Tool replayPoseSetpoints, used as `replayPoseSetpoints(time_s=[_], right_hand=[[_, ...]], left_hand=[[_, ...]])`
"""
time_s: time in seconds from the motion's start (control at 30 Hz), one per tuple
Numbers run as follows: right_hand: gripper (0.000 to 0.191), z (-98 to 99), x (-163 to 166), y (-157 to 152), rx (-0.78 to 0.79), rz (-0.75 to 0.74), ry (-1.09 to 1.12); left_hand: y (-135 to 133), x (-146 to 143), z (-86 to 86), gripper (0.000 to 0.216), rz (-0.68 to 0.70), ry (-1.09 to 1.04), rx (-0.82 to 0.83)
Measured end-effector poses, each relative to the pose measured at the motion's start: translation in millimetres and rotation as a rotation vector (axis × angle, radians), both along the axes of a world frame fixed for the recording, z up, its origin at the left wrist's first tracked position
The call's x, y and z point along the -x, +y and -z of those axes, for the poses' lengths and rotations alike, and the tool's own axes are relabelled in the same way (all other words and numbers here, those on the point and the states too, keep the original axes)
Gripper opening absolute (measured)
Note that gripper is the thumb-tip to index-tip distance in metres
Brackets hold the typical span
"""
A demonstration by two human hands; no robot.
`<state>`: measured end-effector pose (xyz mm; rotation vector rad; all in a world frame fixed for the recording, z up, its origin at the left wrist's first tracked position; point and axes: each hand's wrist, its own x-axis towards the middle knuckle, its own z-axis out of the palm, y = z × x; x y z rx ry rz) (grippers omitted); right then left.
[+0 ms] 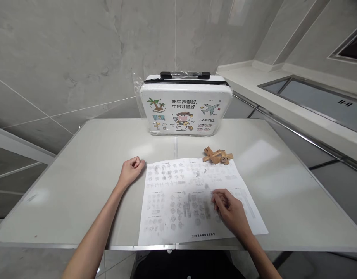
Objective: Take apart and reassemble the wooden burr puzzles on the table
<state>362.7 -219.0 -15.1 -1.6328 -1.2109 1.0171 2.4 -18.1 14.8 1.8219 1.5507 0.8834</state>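
Observation:
A large white sheet [166, 217] printed with rows of small diagrams lies on the table in front of me; its print runs upside down to me. My left hand [131, 170] rests as a loose fist beside the sheet's upper left edge, with nothing showing in it. Over the right part of the sheet, my right hand [226, 205] is loosely closed, fingers curled inward, and no object shows in it. Several brown wooden puzzle pieces [216, 155] lie piled together at the sheet's top right edge, beyond my right hand and apart from it.
A white cartoon-printed hard case [185, 108] in clear plastic wrap stands upright at the far edge of the pale folding table [64, 186]. A seam runs down the tabletop's middle. On the right is a counter [300, 104] with a dark inset panel. A grey tiled wall rises behind.

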Motion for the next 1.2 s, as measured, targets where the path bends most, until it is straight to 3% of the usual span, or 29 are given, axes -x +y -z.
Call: replayPoseSetpoints(time_s=[0.77,1.2], right_hand=[[0.038,10.4,0.1,-1.2,0.034,0.030,0.001],[0.040,8.1,1.3,0.1,0.021,0.027,0.023]], left_hand=[[-7.1,7.4,4.2,0.039,-0.129,-0.096,0.048],[-6.6,8.4,8.8,0.033,-0.115,-0.106,0.025]])
